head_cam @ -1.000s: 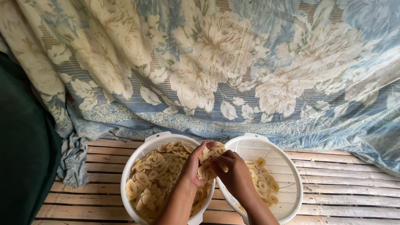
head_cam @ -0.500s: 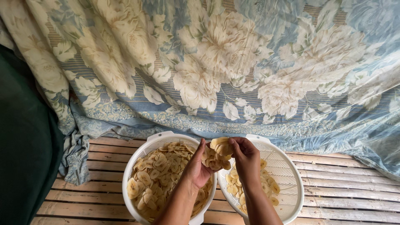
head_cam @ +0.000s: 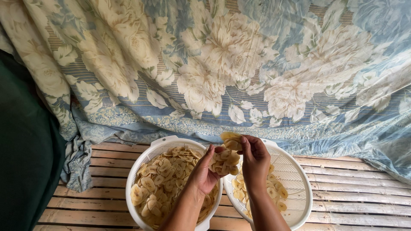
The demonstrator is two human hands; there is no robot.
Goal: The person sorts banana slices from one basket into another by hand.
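Two white baskets sit side by side at the bottom of the frame on a slatted wooden floor (head_cam: 351, 188). The left basket (head_cam: 147, 156) is heaped with pale yellow slices (head_cam: 160, 184), probably banana chips; the right basket (head_cam: 295, 179) holds only a thin layer (head_cam: 239, 188) along its left side.

Between the two rims, just below centre, the left hand (head_cam: 204, 171) is cupped palm up around a small stack of chips (head_cam: 223, 161), fingers curled under and against it. The right hand (head_cam: 255, 159) comes from above, thumb and fingertips pinched together on one slice (head_cam: 230, 140) at the top of the stack, lifted a little clear of the rest.

To do this step well, judging from how thin and stuck together the slices look, the pinch should stay light and near the edge of the slice, so it peels off without snapping. The cupped hand seems best kept over the gap between the baskets, or slightly over the right one, so a slipped chip lands in a basket and not on the slats. Loosening one slice at a time looks safer than prying several.

Across the upper frame hangs a blue and cream floral cloth (head_cam: 222, 68); a dark green cloth (head_cam: 25, 145) fills the left edge.
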